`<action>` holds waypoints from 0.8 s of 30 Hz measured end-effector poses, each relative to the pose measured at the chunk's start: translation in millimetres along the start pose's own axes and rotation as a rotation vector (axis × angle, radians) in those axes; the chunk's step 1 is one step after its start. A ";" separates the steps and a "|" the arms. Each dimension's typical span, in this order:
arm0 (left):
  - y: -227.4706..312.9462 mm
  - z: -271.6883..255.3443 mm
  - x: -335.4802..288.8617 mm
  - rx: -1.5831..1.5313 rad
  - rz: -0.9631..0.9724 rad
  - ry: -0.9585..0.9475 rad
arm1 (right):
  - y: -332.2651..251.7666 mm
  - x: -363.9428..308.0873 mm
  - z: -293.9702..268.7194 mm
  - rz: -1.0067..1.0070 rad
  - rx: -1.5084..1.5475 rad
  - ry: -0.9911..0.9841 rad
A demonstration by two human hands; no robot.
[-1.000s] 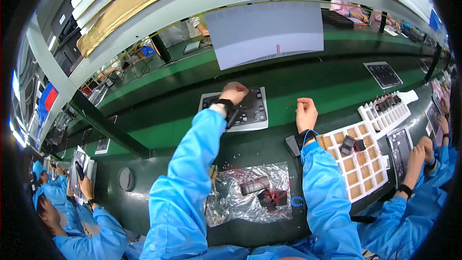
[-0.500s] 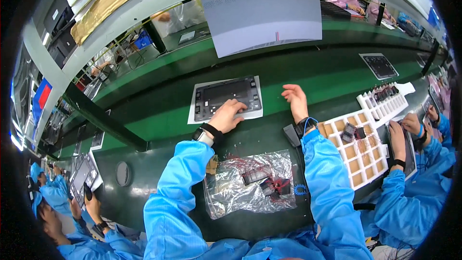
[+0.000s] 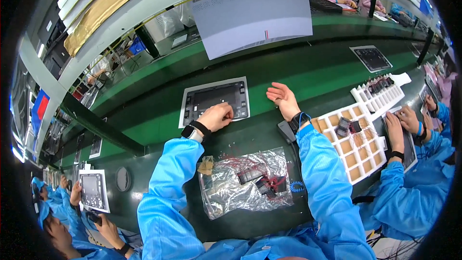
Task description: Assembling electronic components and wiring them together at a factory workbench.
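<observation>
A black rectangular panel, like a device's back cover with small parts along its border, lies on a white sheet on the green line. My left hand is at its near right edge, fingers curled together; whatever is between them is hidden. To the right, above the bench, my right hand is held with fingers stretched out and nothing in it. Nearer me is a clear plastic bag carrying small black parts with red wires. A dark handheld device lies beside my right wrist.
A white divided tray with black wired parts stands right, beside a white slotted rack. Another panel lies farther down the line. Co-workers sit on both sides. A round dark dish and a green post are left.
My left hand's fingers have drawn together at the panel's near edge. The right hand has turned slightly, still open. The view has shifted a little. The left co-worker's panel has turned.
</observation>
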State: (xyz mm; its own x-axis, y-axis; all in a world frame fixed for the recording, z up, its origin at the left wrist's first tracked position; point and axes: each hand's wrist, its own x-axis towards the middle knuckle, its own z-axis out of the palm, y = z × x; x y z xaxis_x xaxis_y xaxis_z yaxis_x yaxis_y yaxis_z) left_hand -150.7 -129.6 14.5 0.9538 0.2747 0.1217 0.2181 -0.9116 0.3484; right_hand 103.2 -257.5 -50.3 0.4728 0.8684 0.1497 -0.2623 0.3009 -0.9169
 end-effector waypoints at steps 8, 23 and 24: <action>-3.5 -4.3 8.0 0.108 -0.069 -0.079 | -6.8 -2.2 4.1 0.070 0.095 0.013; 51.1 49.4 37.7 -0.785 -0.332 0.092 | -3.1 -17.1 39.4 0.029 -0.037 -0.423; 48.8 52.7 36.9 -0.790 -0.328 0.088 | -2.4 -19.6 40.4 0.027 -0.029 -0.414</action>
State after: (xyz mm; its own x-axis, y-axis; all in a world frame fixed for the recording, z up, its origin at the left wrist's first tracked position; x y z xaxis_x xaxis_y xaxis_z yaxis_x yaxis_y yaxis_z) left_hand -94.0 -180.0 -13.1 0.8409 0.5398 -0.0382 0.2411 -0.3106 0.9194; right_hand 60.6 -259.3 -36.2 0.0866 0.9627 0.2565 -0.2432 0.2701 -0.9316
